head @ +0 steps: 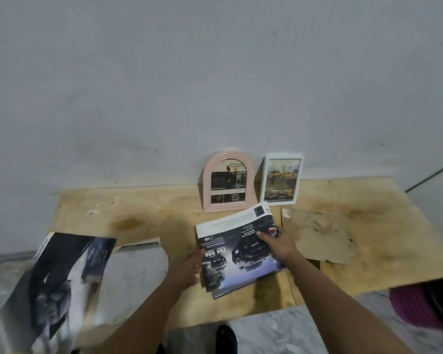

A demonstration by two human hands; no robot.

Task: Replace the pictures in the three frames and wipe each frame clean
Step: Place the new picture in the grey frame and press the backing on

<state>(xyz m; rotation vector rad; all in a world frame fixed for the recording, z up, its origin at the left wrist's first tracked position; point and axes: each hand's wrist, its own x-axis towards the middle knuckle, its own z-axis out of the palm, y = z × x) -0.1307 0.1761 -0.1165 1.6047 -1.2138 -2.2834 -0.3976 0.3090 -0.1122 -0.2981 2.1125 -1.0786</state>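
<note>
A pink arched frame [227,183] and a white rectangular frame [281,180] lean upright against the wall, each with a picture in it. In front of them lies a magazine [237,247] with car pictures on its open page. My left hand [188,267] grips the magazine's left edge. My right hand [278,242] presses on its upper right part, fingers on the page. A brown cardboard backing sheet [317,233] lies flat to the right of the magazine. Only two frames are in view.
Everything rests on a stained plywood board [138,215] on a marble floor [279,330]. A large dark printed sheet [59,282] and a cut white page [136,272] lie at the left. A purple and black object [425,302] sits at the right edge.
</note>
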